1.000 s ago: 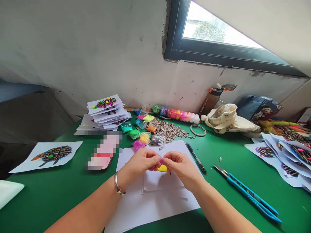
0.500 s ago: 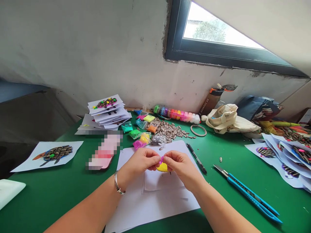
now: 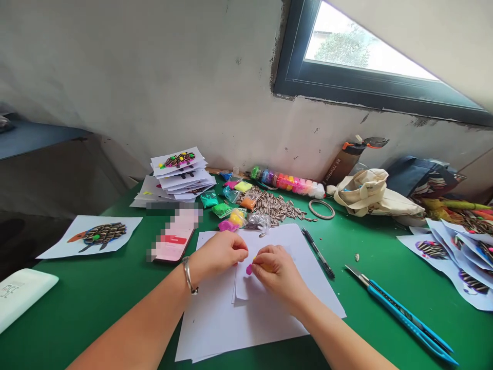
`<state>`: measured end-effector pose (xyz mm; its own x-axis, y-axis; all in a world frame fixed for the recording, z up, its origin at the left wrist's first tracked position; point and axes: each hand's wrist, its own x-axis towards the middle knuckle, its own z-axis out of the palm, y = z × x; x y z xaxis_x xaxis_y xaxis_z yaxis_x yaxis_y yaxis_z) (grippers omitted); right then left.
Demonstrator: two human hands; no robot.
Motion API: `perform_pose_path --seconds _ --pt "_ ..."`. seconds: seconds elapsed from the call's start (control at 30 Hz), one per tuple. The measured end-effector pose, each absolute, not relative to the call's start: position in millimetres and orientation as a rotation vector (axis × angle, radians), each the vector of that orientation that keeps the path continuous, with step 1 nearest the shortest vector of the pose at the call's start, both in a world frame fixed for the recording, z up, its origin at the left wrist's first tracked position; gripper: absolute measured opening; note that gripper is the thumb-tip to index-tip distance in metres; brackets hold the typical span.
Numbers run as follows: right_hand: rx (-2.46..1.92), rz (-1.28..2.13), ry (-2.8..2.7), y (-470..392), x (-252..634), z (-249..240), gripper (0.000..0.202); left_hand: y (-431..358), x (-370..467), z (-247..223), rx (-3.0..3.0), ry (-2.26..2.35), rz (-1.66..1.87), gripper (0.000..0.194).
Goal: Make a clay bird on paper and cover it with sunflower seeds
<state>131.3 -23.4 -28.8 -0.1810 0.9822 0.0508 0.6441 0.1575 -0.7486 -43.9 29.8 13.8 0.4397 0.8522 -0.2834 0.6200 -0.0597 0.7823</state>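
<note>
My right hand [image 3: 279, 272] pinches a small lump of magenta modelling clay [image 3: 249, 269] between thumb and fingers, just above a small white sheet [image 3: 246, 290]. To its left, my left hand [image 3: 227, 253] has thumb and fingertips pressed together. Whether anything is between them I cannot make out. The two hands are a short way apart. Bits of yellow clay [image 3: 268, 267] show around my right fingers, mostly hidden by them. Under both hands lie larger white sheets [image 3: 215, 329] on the green table [image 3: 115, 308].
Bags of coloured clay [image 3: 221, 209] and sunflower seeds [image 3: 275, 205] lie behind the paper. A pen [image 3: 318, 253] and blue craft knife [image 3: 404, 313] are on the right. A phone [image 3: 175, 239], a seed-bird picture [image 3: 102, 235] and a white power bank [image 3: 25, 295] lie left.
Both hands held the magenta clay together; now they have parted, and it is in the right hand, lower down. The right hand now covers most of the yellow clay. The view has shifted slightly left.
</note>
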Motion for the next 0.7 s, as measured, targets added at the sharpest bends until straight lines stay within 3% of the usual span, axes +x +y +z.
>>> perform_pose_path --seconds 0.33,0.7 --pt "-1.639 0.354 -2.118 -25.9 130.1 -43.2 0.01 27.7 -38.4 -3.7 1.917 1.296 0.236 0.017" --pt "-1.476 0.33 -2.118 -20.6 139.9 -54.3 0.021 22.9 -33.4 -2.3 2.019 1.392 0.157 0.013"
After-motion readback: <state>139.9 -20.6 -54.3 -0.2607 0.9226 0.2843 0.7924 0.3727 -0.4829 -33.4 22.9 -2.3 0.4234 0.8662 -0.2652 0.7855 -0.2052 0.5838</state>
